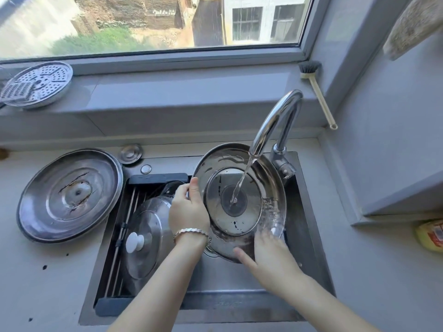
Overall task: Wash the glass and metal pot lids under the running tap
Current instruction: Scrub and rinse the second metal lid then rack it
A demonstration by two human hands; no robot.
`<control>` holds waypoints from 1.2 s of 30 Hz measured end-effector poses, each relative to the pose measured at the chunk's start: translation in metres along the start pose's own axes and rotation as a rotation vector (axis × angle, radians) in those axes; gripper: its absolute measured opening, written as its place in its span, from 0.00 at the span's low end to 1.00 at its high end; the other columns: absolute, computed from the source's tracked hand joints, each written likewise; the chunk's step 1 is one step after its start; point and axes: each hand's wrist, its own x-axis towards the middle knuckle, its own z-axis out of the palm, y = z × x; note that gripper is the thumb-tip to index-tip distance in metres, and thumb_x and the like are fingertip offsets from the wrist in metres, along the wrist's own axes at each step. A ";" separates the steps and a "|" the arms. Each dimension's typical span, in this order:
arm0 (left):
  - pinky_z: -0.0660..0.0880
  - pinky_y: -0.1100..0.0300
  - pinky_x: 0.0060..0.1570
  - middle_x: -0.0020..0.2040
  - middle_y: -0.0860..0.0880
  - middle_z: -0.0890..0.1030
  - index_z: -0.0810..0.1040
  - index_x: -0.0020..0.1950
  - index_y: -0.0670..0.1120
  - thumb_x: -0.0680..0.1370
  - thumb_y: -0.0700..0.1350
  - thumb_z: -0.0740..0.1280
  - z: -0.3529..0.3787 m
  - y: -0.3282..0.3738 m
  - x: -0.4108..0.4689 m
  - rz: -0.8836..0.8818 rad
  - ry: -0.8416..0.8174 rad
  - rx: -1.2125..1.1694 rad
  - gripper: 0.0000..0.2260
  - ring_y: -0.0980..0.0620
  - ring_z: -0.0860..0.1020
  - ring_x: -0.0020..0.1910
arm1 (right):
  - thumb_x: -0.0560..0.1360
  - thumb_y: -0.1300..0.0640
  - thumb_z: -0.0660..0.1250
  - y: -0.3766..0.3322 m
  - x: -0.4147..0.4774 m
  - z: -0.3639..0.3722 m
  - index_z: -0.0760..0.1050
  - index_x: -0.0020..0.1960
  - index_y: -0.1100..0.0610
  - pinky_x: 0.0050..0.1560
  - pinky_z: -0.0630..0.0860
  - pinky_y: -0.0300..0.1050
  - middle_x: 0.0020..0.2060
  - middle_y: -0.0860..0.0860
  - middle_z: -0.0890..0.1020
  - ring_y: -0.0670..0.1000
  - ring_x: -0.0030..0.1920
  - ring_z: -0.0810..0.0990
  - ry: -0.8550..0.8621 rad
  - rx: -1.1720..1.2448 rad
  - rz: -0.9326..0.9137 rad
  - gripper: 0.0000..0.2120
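Note:
A metal pot lid with a glass centre (237,185) is held tilted over the sink, its underside facing me. Water from the chrome tap (275,125) falls onto its middle. My left hand (189,209) grips the lid's left rim with curled fingers. My right hand (268,252) lies on the lower right part of the lid's underside, its fingers blurred. A metal lid with a white knob (146,236) rests on a rack in the sink's left half. A large metal lid (69,195) lies upside down on the counter at left.
The steel sink (239,279) is set in a grey counter. A small round metal cap (130,153) sits behind it. A perforated steamer plate (38,83) and a dish brush (316,92) lie on the window sill. A yellow object (430,234) is at the right edge.

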 end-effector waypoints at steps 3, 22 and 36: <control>0.63 0.56 0.35 0.30 0.51 0.71 0.70 0.41 0.44 0.80 0.56 0.53 0.005 0.000 0.000 -0.066 -0.040 0.039 0.18 0.45 0.71 0.36 | 0.71 0.26 0.39 -0.010 -0.019 -0.008 0.77 0.52 0.55 0.53 0.73 0.49 0.51 0.54 0.81 0.55 0.53 0.78 -0.025 0.046 -0.173 0.40; 0.69 0.55 0.56 0.56 0.44 0.75 0.71 0.58 0.44 0.79 0.58 0.54 0.012 -0.017 -0.021 0.408 -0.551 0.807 0.19 0.46 0.72 0.58 | 0.76 0.55 0.62 0.029 0.010 -0.081 0.74 0.35 0.47 0.42 0.70 0.41 0.33 0.43 0.78 0.45 0.39 0.74 0.228 0.356 -0.124 0.11; 0.60 0.61 0.32 0.26 0.46 0.64 0.67 0.28 0.40 0.77 0.56 0.58 0.016 -0.016 -0.042 -0.056 -0.437 -0.344 0.24 0.52 0.63 0.29 | 0.79 0.53 0.58 0.004 0.047 -0.097 0.69 0.68 0.53 0.67 0.59 0.37 0.66 0.47 0.70 0.44 0.68 0.65 0.404 0.664 -0.185 0.17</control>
